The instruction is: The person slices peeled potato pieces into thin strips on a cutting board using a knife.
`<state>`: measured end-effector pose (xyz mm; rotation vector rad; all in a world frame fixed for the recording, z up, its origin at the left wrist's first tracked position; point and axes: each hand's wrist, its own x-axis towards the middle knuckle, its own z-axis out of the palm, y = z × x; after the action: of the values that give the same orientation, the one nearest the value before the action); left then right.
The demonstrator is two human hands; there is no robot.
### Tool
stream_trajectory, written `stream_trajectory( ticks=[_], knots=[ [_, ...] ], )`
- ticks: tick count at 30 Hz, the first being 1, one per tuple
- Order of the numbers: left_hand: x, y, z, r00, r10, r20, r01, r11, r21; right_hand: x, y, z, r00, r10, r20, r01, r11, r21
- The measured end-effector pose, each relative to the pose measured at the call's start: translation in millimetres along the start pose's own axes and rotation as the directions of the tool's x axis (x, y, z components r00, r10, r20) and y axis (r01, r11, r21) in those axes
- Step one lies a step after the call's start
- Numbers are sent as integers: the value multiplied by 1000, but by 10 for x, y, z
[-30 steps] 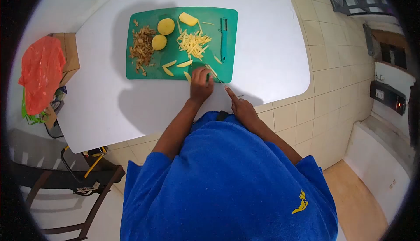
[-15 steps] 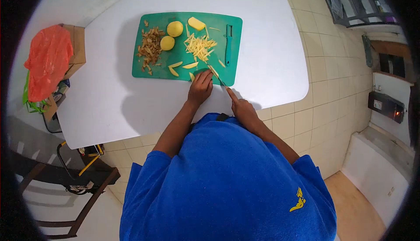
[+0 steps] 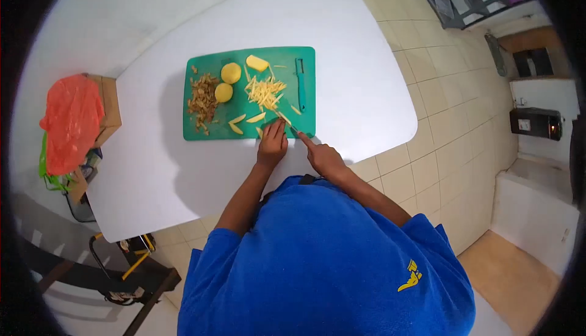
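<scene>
My right hand is closed round the handle of a knife, its index finger stretched along the top. The blade lies at the near edge of a green cutting board. Beside it, the bent fingers of my left hand press on a potato slice, partly hidden by the fingertips. Just beyond is a pile of thin potato sticks. Thicker potato wedges lie left of my fingers. Two whole peeled potatoes and a cut potato piece sit farther back.
Brown peelings are heaped on the board's left side. A green-handled peeler lies along its right side. The board rests on a white table. At the table's left edge are a red plastic bag and a cardboard box.
The camera view has shifted, so the board and table appear lower and slightly left. Both hands keep their places at the board's near edge, with the knife against the potato slice.
</scene>
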<state>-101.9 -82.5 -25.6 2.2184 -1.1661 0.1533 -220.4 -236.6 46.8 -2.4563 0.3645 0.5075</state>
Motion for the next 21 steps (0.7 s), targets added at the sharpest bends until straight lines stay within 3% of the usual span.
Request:
stream_trajectory(
  ticks=[6,16,21],
  knots=[
    [-31,26,19,1000,16,-8,-16,1000,16,-208,77,-37,996,30,88,-29,1000,-10],
    [2,20,-80,992,51,113,-50,999,-13,-46,81,84,995,78,-56,-77,997,4],
    [4,28,-65,995,16,94,-10,998,-57,-171,200,78,998,43,-47,-42,999,19]
  ],
)
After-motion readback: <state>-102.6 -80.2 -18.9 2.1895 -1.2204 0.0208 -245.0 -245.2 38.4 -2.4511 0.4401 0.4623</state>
